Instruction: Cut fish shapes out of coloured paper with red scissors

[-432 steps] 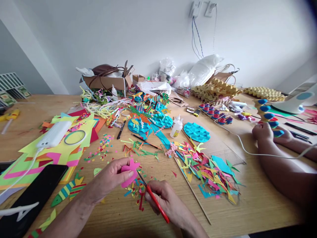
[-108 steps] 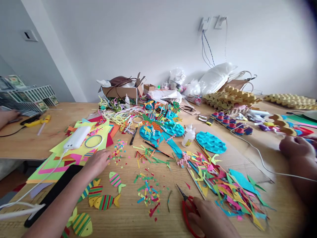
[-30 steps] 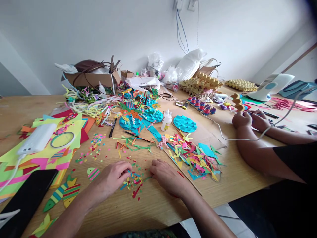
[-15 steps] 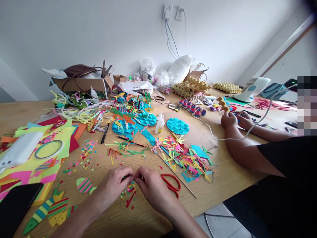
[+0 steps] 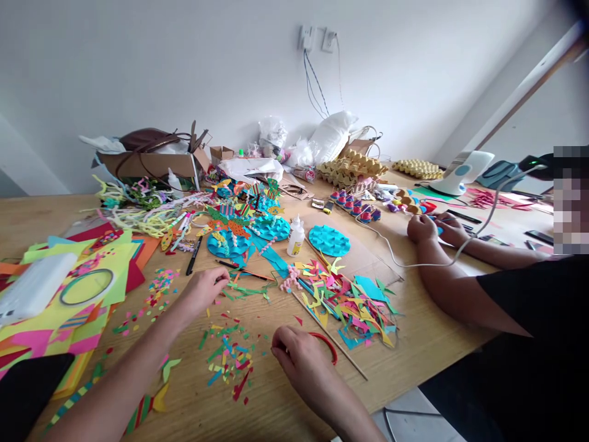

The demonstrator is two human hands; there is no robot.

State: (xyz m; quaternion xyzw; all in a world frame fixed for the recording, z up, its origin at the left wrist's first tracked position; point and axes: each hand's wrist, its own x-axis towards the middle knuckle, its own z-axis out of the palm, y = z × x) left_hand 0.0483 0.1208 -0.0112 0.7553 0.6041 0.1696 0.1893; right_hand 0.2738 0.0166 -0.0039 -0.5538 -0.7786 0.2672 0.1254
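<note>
My left hand (image 5: 205, 291) reaches over the loose cut paper strips (image 5: 251, 288), fingers curled together at their left end; whether a strip is pinched there is hidden. My right hand (image 5: 297, 353) hovers low at the right of the small paper scraps (image 5: 230, 356), its fingers curled in and their tips turned away from view. Partly behind it lie red-handled scissors (image 5: 332, 347). Striped paper fish (image 5: 140, 414) rest under and beside my left forearm. Round confetti (image 5: 161, 285) is scattered to the left of my left hand.
A glue bottle (image 5: 297, 236) stands upright beside a blue egg-carton disc (image 5: 329, 240). A thin stick (image 5: 329, 334) lies by a heap of coloured paper offcuts (image 5: 354, 301). At right, a co-worker's hands (image 5: 435, 230) work behind a white cable (image 5: 391, 258). Coloured sheets (image 5: 122, 276) lie left.
My hands have parted. The left moved forward and left to the paper strips; the right moved slightly right and down, over the scissors. The scraps between them now show.
</note>
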